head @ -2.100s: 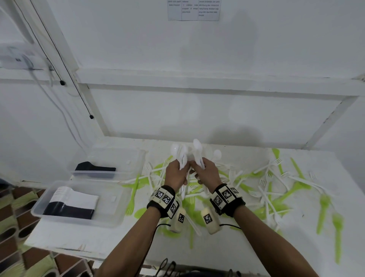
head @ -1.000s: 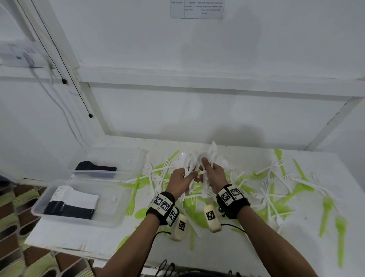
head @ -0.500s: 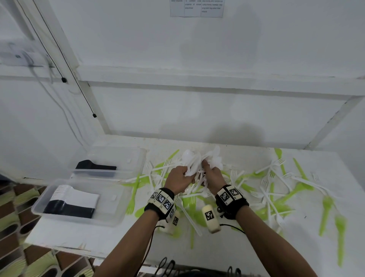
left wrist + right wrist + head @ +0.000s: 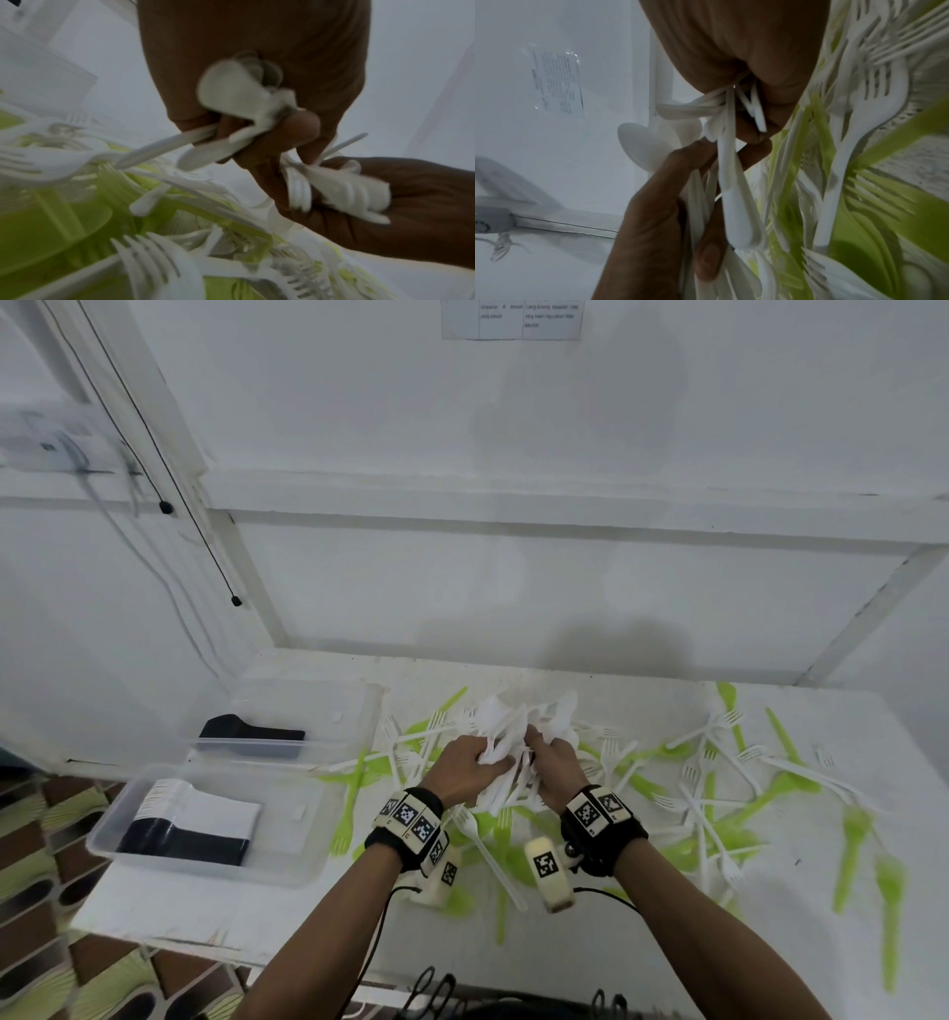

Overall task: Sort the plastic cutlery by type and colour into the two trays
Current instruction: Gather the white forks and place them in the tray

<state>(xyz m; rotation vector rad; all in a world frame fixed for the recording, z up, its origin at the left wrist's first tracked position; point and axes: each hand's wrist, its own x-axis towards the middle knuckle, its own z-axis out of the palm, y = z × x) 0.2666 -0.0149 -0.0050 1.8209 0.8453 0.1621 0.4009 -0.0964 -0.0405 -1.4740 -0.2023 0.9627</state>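
Both hands meet over the middle of the cutlery pile, each gripping part of a bunch of white spoons (image 4: 506, 719). My left hand (image 4: 470, 770) curls round spoon handles and bowls (image 4: 231, 89). My right hand (image 4: 557, 765) clutches more white spoons (image 4: 347, 190), and its fingers (image 4: 752, 130) close on thin handles. In the right wrist view my left hand (image 4: 654, 223) holds long white spoons (image 4: 736, 213). Beneath the hands, several loose green and white forks (image 4: 719, 788) lie scattered over the white table.
Two clear trays stand at the left: the near tray (image 4: 298, 814) holds a black and white stack, the far tray (image 4: 328, 711) a black stack. Green forks (image 4: 847, 855) reach the right edge. The wall is close behind, and the table's front edge (image 4: 205, 942) is near.
The hands have sunk from above the pile down onto it and drawn closer together. The spoons, upright earlier, are now bunched and tilted between both hands.
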